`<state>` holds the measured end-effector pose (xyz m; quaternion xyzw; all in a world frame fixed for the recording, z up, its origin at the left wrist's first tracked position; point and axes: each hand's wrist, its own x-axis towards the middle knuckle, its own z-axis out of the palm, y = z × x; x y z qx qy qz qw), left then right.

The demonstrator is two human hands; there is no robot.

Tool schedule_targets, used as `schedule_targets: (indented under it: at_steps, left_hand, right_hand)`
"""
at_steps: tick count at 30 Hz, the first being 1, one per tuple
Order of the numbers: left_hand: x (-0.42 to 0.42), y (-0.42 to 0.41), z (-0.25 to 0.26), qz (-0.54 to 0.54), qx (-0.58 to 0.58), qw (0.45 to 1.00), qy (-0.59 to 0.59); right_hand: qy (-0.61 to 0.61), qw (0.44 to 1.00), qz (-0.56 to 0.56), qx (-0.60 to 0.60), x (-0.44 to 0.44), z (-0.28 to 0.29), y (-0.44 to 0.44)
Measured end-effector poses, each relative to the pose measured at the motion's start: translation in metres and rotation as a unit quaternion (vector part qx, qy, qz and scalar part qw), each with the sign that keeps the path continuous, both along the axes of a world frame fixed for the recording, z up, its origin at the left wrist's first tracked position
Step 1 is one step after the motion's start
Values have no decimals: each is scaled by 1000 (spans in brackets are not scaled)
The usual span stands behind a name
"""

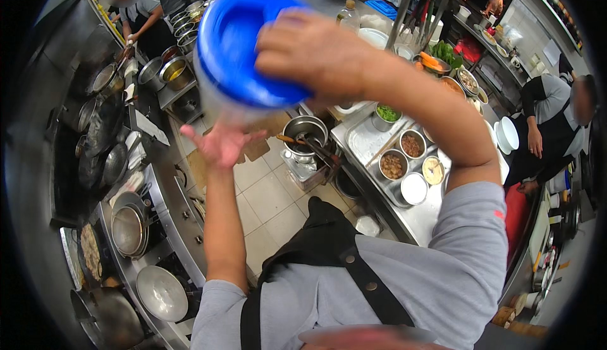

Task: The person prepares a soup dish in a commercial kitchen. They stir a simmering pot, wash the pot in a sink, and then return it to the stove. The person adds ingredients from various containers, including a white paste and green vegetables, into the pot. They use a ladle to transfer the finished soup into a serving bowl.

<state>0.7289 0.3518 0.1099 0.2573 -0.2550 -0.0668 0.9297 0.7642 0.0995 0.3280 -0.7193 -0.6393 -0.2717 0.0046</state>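
A translucent plastic container with a blue screw lid [232, 41] is held up close to the camera, blurred and tilted. My right hand [308, 53] grips the blue lid, fingers curled over its edge. Below the container is my left hand [220, 146], palm up with thumb and fingers spread. Some of its fingers are blurred behind the container's lower end, so contact there is unclear. The contents of the container cannot be made out.
Steel pots of chopped food [392, 165] stand on the counter at right. A pot with utensils [306, 134] sits low ahead. Woks [162, 294] line the stove at left. Co-workers stand at far left [144, 13] and far right [545, 122]. The tiled floor [258, 203] lies between.
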Motion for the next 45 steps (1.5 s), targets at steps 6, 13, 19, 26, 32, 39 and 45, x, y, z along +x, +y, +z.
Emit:
schedule_targets:
  at_steps: [6, 13, 19, 26, 32, 39, 45]
  left_hand:
    - [-136, -21, -59, 247, -48, 946, 202]
    - [-187, 13, -152, 296, -47, 930, 213]
    - [-180, -13, -130, 260, -52, 946, 188]
    - [-182, -84, -111, -27, -157, 979, 130]
    - [-221, -130, -173, -26, -146, 943, 298]
    - [-287, -227, -108, -22, -79, 975, 207]
    - [-327, -277, -68, 5, -136, 976, 168]
  right_hand:
    - [30, 987, 154, 17, -67, -115, 20]
    - [610, 764, -186, 100, -113, -136, 50]
    - [531, 814, -124, 199, -151, -131, 31]
    - [191, 976, 104, -17, -191, -95, -52]
    - [236, 951, 72, 188, -222, -33, -202]
    - [445, 437, -21, 781, -312, -211, -538]
    - [394, 197, -68, 895, -319, -432, -673]
